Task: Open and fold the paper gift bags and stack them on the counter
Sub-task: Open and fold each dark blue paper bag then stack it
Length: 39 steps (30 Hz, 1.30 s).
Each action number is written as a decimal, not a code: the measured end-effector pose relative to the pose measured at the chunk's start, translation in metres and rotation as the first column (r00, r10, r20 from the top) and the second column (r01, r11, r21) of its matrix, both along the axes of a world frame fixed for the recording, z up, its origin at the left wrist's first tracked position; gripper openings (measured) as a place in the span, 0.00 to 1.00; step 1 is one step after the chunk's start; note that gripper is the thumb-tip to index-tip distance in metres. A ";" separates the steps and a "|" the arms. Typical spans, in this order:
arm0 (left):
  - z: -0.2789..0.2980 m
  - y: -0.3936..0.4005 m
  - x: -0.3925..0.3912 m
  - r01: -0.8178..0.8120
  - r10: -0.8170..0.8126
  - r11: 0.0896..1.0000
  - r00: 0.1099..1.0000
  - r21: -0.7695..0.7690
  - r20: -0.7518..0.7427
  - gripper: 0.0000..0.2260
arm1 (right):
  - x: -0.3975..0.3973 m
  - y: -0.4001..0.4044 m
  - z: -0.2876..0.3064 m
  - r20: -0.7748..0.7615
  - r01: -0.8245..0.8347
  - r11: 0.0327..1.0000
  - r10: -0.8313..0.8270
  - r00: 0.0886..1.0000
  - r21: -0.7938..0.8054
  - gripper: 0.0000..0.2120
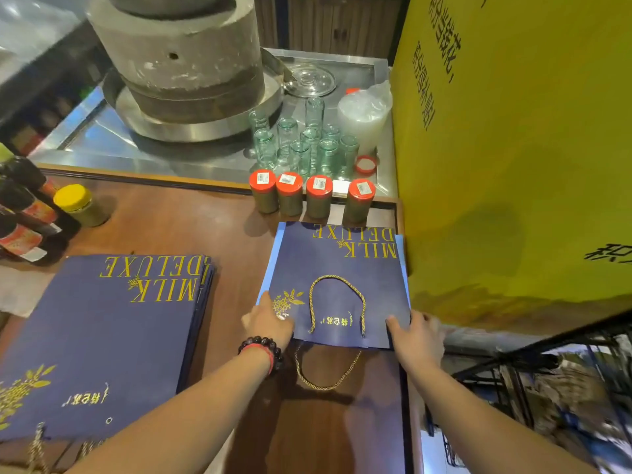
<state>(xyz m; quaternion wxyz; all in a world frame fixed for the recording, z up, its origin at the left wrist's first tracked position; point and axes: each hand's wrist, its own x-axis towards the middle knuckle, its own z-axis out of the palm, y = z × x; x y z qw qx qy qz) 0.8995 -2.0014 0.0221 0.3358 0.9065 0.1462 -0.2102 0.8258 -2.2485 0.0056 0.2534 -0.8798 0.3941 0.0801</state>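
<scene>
A navy paper gift bag [337, 268] with gold "MILK DELUXE" lettering lies flat on the wooden counter [191, 220], near its right edge. One gold rope handle lies on its face; another hangs out past its near edge. My left hand [268, 321] grips the bag's near left corner, fingers tucked under the paper. My right hand [415, 335] grips the near right corner, thumb on top. A stack of the same flat navy bags [102, 336] lies on the counter to the left.
Several red-lidded jars [309, 196] stand just beyond the bag. Behind them are clear glasses [304, 145], a stone mill [184, 59] on a steel tray, and a bag of plastic cups. Sauce bottles and a yellow-lidded jar [80, 205] stand at left. A yellow wall [513, 148] bounds the right.
</scene>
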 end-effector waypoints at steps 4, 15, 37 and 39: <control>-0.007 -0.012 0.016 0.072 -0.071 0.995 0.997 0.075 -0.021 0.23 | 0.018 -0.003 -0.017 -0.021 0.005 1.000 -0.005 1.000 -0.007 0.24; -0.032 -0.014 0.017 0.138 -0.135 0.966 0.990 0.219 -0.029 0.26 | 0.016 0.006 -0.040 0.012 -0.013 0.999 0.013 1.000 -0.032 0.28; 0.007 0.205 -0.004 0.285 -0.318 0.888 0.947 0.361 0.037 0.21 | 0.021 0.226 0.020 -0.003 -0.669 0.650 0.716 0.698 -0.360 0.15; 0.005 0.250 -0.003 0.277 -0.304 0.886 0.953 0.371 0.014 0.21 | 0.022 0.269 0.018 -0.050 -0.705 0.632 0.732 0.679 -0.320 0.15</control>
